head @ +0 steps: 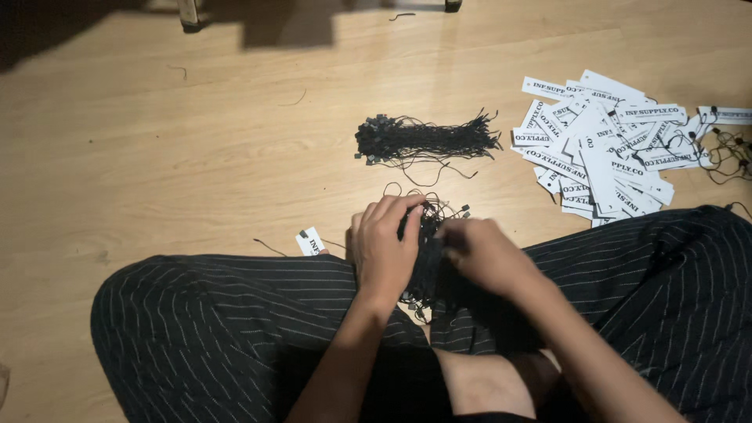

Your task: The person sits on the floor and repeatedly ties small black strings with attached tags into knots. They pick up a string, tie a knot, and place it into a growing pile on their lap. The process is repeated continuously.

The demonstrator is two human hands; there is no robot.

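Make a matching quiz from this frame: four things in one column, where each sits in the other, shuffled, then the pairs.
Things:
1. bundle of black strings
2. pile of white tags
3. single white tag
4. tangle of black strings

Places:
A. on the floor at the far right
B. between the left hand and the right hand, over the lap
C. on the floor in the middle, beyond the hands
D. on the floor beside the left knee

Pairs: 1-C, 2-A, 3-D, 4-B
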